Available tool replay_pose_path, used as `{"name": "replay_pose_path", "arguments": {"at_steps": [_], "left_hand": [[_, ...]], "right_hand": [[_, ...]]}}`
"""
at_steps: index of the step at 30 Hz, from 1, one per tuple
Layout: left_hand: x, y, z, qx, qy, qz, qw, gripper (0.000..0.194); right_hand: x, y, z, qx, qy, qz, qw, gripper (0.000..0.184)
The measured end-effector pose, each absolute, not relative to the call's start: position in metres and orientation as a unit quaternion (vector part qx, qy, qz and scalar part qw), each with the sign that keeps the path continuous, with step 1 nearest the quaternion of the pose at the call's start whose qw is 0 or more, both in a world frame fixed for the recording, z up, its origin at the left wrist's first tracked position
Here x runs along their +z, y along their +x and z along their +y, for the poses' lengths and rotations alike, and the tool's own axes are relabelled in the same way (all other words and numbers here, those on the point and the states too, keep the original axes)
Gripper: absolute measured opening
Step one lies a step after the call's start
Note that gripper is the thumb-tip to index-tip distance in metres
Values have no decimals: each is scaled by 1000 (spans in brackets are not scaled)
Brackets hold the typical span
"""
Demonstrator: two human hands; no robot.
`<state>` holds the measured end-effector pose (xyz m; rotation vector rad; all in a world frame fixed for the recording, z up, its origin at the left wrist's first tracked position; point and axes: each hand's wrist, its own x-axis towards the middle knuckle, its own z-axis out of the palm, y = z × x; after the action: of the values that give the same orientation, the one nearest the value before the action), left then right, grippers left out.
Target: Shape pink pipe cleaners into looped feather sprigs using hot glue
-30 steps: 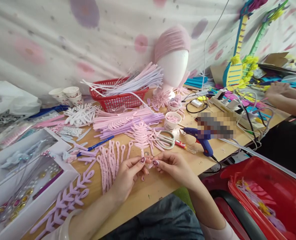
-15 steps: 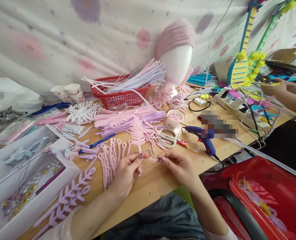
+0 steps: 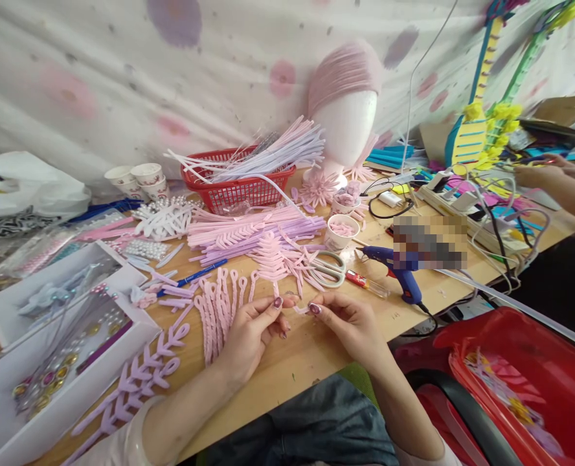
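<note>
My right hand pinches a short, bent, pale pink pipe cleaner between thumb and fingertips. Just to its left, the thumb and fingers of my left hand are pressed together; what lies between them is hidden. Directly beyond my left fingertips is a leaf-shaped pink pipe cleaner piece, its stem reaching toward my thumb. Looped pink braided strips lie beside my left hand. Scissors with pale handles rest beyond my right hand.
A blue glue gun and a red-labelled tube lie to the right. Behind are a red basket of pipe cleaners, a paper cup and a foam head. White boxes stand left. A co-worker's hands appear far right.
The view has shifted slightly, moving the scene a little right and down. The fingers of my left hand have shifted slightly around the small piece; my right hand keeps its pinch.
</note>
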<state>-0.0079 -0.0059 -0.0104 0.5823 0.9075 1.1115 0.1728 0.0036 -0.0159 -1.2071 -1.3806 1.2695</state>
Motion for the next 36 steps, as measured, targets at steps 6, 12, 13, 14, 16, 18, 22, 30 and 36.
{"name": "replay_pose_path", "arguments": {"at_steps": [6,12,13,14,16,18,22,30,36], "left_hand": [[-10,-9,-9,477,283,388,736,19],[-11,-7,-7,499,285,399,714,18],[-10,-7,-7,502,283,402,711,18],[-10,-7,-7,505,282,405,709,18],[-10,-6,-7,510,279,408,704,18],[-9,-7,-7,513,274,410,702,18],[-8,-9,-6,514,267,401,710,18],[-9,-9,-4,521,252,402,710,16],[-11,-9,-4,522,255,408,704,15]], "right_hand": [[-14,168,3,543,-484,-518,450,37],[-19,164,3,531,-489,-519,458,36],[-20,164,3,530,-490,-519,459,36],[-21,164,3,528,-491,-519,459,35],[-21,163,3,525,-496,-519,458,36],[-21,164,4,523,-499,-517,458,37],[-18,165,3,531,-502,-511,452,36],[-16,167,3,557,-510,-492,434,38],[-15,167,4,562,-512,-488,430,40]]}}
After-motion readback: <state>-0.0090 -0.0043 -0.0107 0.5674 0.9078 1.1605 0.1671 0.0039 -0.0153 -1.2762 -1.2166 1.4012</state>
